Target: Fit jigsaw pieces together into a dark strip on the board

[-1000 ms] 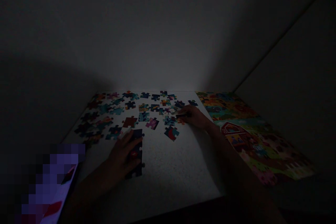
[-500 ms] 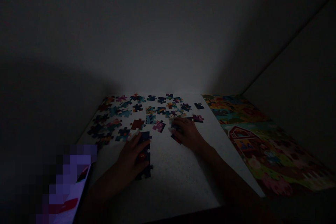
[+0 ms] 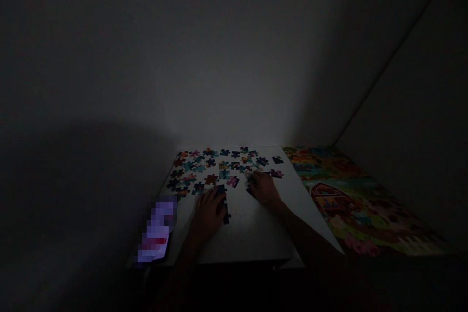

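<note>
Left hand [image 3: 207, 215] flat against joined dark puzzle pieces [image 3: 225, 210], grip impossible to call! Right hand [image 3: 263, 190] curled over a dark piece [image 3: 250, 190], hold unclear, right by loose pieces [image 3: 215, 168] on the table [image 3: 252, 239], farm picture [image 3: 351, 200] alongside!

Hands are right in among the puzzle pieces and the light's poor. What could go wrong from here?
Two likely risks. The left hand rests on dark jigsaw pieces; if it slides, they may shift or separate. The light is dim, so the loose jigsaw pieces near the right hand may be hard to tell apart, especially the dark ones, and a piece could be misread or nudged out of place.
</note>
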`<state>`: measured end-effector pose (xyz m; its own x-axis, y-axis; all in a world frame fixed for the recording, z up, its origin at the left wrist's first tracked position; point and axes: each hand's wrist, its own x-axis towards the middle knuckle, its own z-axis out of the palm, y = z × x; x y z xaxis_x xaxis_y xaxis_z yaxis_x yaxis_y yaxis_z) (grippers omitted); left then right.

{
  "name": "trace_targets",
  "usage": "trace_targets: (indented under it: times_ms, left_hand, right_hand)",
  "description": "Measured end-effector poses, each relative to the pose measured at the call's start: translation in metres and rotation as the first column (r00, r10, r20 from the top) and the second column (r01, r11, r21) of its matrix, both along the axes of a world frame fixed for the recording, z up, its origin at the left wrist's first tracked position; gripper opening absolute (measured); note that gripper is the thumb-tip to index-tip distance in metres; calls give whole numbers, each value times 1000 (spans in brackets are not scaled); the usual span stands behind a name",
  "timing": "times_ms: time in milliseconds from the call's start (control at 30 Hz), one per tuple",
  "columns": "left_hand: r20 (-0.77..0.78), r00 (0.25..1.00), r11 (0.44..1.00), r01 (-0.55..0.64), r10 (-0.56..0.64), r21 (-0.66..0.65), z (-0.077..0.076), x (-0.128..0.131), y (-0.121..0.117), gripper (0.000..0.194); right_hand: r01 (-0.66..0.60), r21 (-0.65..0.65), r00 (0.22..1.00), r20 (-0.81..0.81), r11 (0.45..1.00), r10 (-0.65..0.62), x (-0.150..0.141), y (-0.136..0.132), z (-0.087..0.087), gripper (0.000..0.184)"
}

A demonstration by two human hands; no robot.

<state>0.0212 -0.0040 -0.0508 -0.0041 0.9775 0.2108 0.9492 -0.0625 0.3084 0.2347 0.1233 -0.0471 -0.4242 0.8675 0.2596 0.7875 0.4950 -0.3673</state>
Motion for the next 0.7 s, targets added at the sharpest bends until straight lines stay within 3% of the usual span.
trace_targets:
  times_ms: [167,700]
  left_hand:
    - [-13,1000,999,1,0,36,2,1,0,42]
    - [2,1000,997,30,-30,68,-11,-3,2,42]
  right_hand:
    - [0,11,1000,7,1000,0,0,0,0,29]
    - [32,31,999,37,999,-33,1,7,-10,34]
